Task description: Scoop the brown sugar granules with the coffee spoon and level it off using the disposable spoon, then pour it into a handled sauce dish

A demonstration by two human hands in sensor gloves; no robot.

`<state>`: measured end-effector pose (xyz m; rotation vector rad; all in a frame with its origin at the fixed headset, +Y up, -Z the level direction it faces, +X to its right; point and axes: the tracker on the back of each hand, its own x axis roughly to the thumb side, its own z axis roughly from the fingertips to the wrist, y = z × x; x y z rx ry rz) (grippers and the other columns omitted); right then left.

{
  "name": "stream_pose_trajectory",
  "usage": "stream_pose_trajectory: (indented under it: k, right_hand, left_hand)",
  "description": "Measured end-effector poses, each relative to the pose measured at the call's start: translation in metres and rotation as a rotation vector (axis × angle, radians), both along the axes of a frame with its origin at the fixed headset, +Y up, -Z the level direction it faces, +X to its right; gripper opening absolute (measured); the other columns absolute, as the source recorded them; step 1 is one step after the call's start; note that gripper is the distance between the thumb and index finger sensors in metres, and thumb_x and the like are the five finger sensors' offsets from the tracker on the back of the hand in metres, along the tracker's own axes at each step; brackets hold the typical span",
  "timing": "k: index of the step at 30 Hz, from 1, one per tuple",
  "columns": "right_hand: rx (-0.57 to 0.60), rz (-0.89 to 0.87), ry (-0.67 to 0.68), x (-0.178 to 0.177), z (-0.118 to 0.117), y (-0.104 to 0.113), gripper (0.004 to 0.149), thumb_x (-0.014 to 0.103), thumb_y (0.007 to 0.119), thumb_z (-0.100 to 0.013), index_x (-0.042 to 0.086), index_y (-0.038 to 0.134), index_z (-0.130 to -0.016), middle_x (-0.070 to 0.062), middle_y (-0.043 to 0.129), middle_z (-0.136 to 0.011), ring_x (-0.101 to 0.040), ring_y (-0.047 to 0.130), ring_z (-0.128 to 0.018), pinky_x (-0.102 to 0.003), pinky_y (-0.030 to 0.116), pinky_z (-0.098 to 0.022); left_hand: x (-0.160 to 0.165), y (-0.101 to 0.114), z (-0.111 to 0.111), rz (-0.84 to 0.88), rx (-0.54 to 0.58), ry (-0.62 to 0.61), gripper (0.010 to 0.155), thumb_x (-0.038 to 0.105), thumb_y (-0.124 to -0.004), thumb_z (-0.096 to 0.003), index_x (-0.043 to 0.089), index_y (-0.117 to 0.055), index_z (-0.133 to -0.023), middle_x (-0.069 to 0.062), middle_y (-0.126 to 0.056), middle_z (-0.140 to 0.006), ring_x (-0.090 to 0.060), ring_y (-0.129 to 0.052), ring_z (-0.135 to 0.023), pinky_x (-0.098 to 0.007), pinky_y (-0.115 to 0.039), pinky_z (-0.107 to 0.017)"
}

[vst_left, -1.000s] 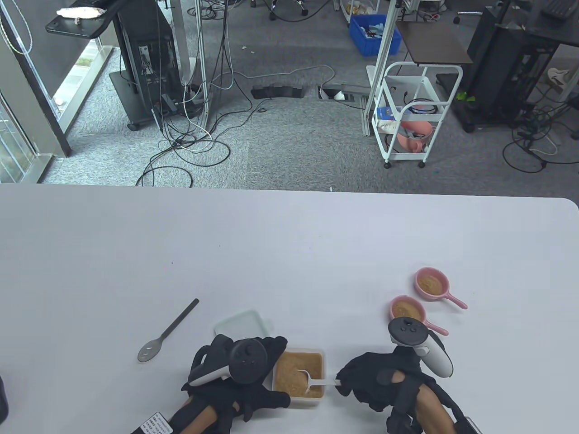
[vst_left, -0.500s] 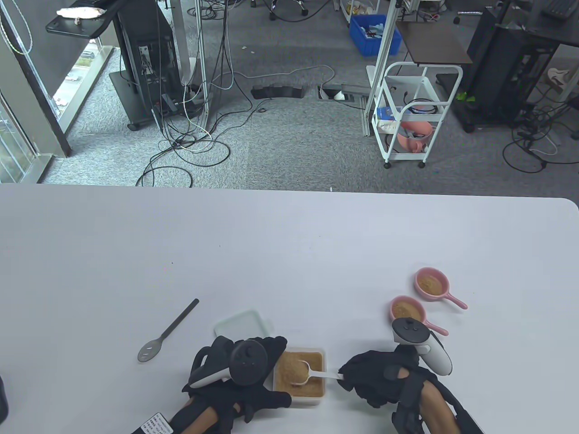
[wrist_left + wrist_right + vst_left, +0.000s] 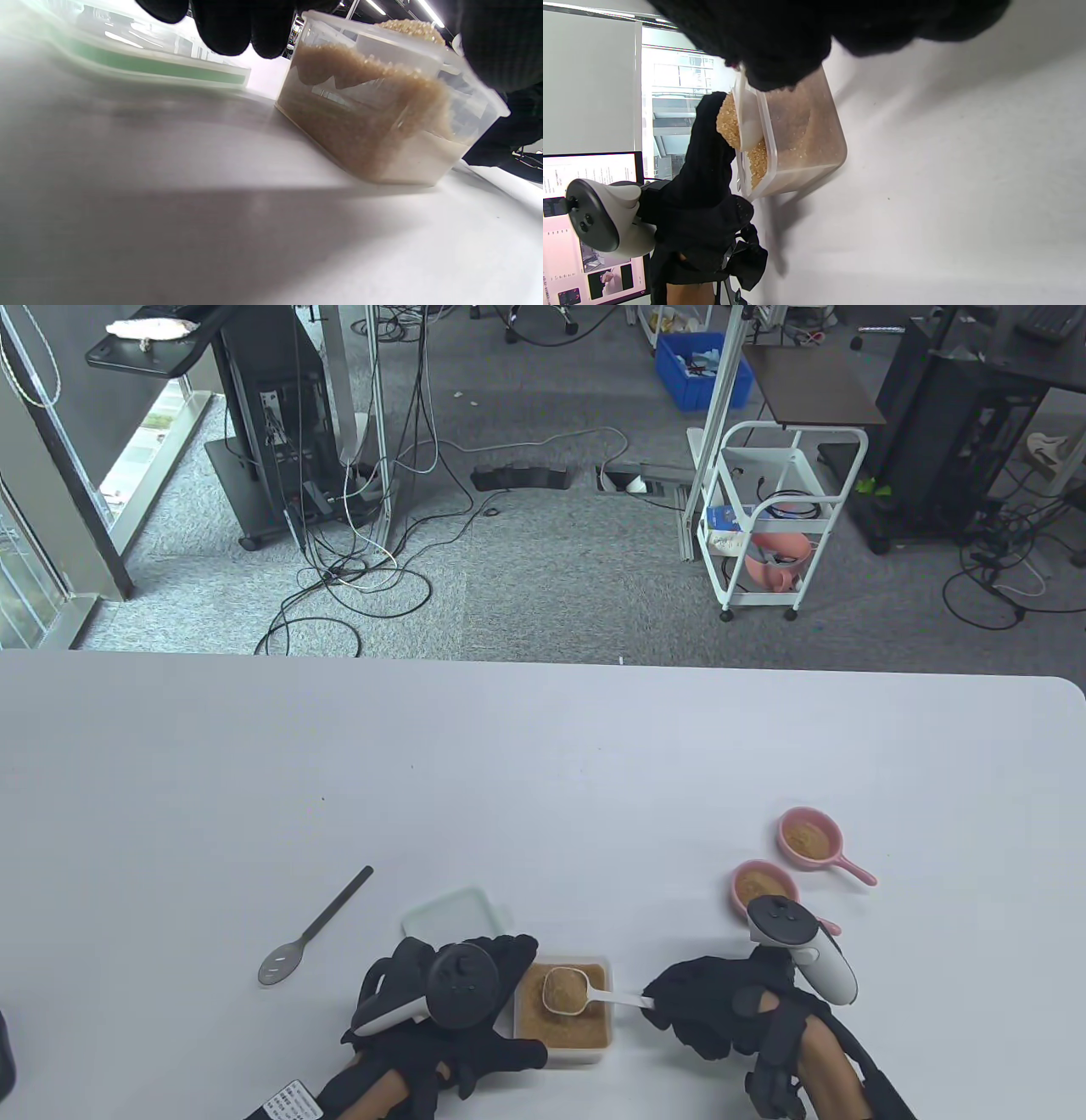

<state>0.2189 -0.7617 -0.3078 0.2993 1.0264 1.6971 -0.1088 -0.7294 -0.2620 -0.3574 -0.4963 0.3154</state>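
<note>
Under wrist view, perhaps heaped spoon [image 3: 409, 30].

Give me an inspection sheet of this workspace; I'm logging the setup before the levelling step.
Surface: white table, no spills seen.
Job's things: sugar container open; white spoon heaped above it; grey slotted spoon lying unused; two pink sauce dishes hold sugar.
Clutter: lid behind container.
Grippers: left hand steadies container; right hand pinches spoon handle.
Cables: none on table; tangle on floor.
Surroundings: white cart, blue bin.
</note>
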Motion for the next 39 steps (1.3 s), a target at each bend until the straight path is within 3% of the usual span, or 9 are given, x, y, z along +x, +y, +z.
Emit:
stream_pose_trajectory:
  k: [5, 10, 15, 22, 28, 39]
  right_hand:
    - [0.009, -0.008, -0.008, 0.002, 0.000, 0.001, 0.044, 0.036, 0.077, -0.050, 0.009, 0.087, -0.084, 0.001, 0.096, -0.041, -0.023, 0.091, -0.021, -0.053, 0.075, -0.043]
    - [0.012, -0.020, -0.010, 0.001, 0.000, -0.001, 0.044, 0.036, 0.077, -0.051, 0.009, 0.087, -0.084, 0.001, 0.096, -0.041, -0.023, 0.091, -0.022, -0.053, 0.075, -0.043]
    - [0.018, -0.036, -0.021, 0.002, -0.001, -0.001, 0.044, 0.036, 0.076, -0.051, 0.009, 0.086, -0.084, 0.001, 0.095, -0.042, -0.022, 0.091, -0.022, -0.053, 0.075, -0.043]
    - [0.019, -0.036, -0.017, 0.001, -0.001, -0.001, 0.044, 0.036, 0.076, -0.051, 0.009, 0.086, -0.084, 0.001, 0.096, -0.042, -0.023, 0.091, -0.022, -0.053, 0.075, -0.043]
    - [0.022, -0.027, -0.011, 0.001, 0.000, -0.001, 0.044, 0.036, 0.076, -0.051, 0.009, 0.086, -0.085, 0.001, 0.096, -0.042, -0.023, 0.091, -0.022, -0.053, 0.075, -0.043]
    - [0.023, -0.006, -0.004, 0.000, 0.001, -0.001, 0.044, 0.036, 0.076, -0.052, 0.009, 0.086, -0.085, 0.000, 0.096, -0.043, -0.023, 0.091, -0.022, -0.053, 0.075, -0.043]
  left_hand:
    - [-0.003, 0.005, 0.000, 0.015, 0.024, 0.007, 0.109, 0.085, -0.071, -0.0336, 0.031, -0.026, -0.117, 0.003, -0.040, -0.123, -0.033, -0.053, -0.117, -0.056, -0.045, -0.085]
    - [-0.014, 0.024, 0.000, 0.061, 0.103, 0.039, 0.107, 0.085, -0.070, -0.0336, 0.032, -0.028, -0.117, 0.004, -0.042, -0.123, -0.032, -0.054, -0.117, -0.055, -0.046, -0.085]
    - [-0.063, 0.065, -0.003, 0.159, 0.251, 0.219, 0.095, 0.081, -0.074, -0.0354, 0.037, -0.048, -0.115, 0.008, -0.057, -0.118, -0.029, -0.066, -0.111, -0.053, -0.053, -0.084]
    - [-0.128, 0.092, -0.004, 0.075, 0.415, 0.504, 0.079, 0.075, -0.083, -0.0354, 0.039, -0.071, -0.105, 0.012, -0.075, -0.105, -0.024, -0.081, -0.100, -0.051, -0.062, -0.080]
    - [-0.152, 0.078, -0.016, -0.153, 0.434, 0.664, 0.070, 0.071, -0.088, -0.0348, 0.040, -0.081, -0.097, 0.013, -0.083, -0.098, -0.021, -0.088, -0.094, -0.050, -0.067, -0.078]
    - [-0.170, 0.019, -0.051, -0.442, 0.219, 0.760, 0.060, 0.068, -0.090, -0.0366, 0.040, -0.089, -0.090, 0.015, -0.090, -0.091, -0.019, -0.093, -0.089, -0.049, -0.070, -0.076]
